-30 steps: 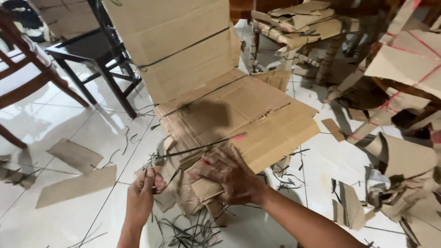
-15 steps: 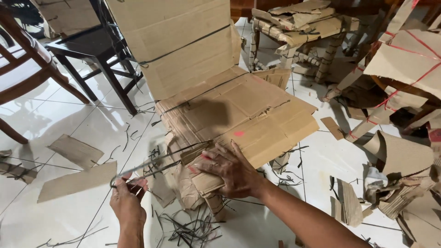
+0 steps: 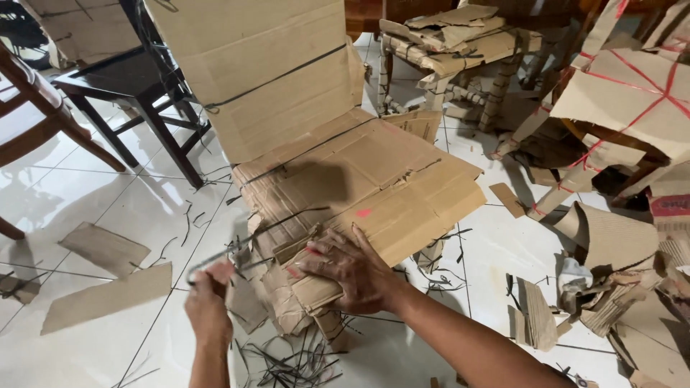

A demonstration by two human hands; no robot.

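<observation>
The right hand (image 3: 356, 269) is lying flat, fingers spread, pressing on the near edge of a cardboard-wrapped chair seat (image 3: 374, 187), gripping nothing. The left hand (image 3: 208, 294) is closing in a fist around the end of a dark plastic strap (image 3: 266, 230), which is running taut from the fist up across the seat's front-left corner. The cardboard at that near edge is looking torn and crumpled, with loose flaps hanging down below the right hand.

The seat is sitting in the middle of the view on a white tiled floor (image 3: 144, 208), and its cardboard-covered backrest (image 3: 266, 72) is rising upright behind it, crossed by 1 dark strap. Cut strap pieces (image 3: 295, 363) are lying in a tangle just beneath the seat's near edge, between the 2 forearms.

To the left, 2 flat cardboard scraps (image 3: 104, 287) are lying on the tiles, with bare floor around them and room between them and the seat. A dark wooden chair (image 3: 136, 93) is standing at the upper left, near the backrest. To the right, crumpled cardboard offcuts (image 3: 611, 266) are crowding the floor, well apart from the seat's right edge, and another wrapped piece of furniture (image 3: 453, 50) is standing behind.
</observation>
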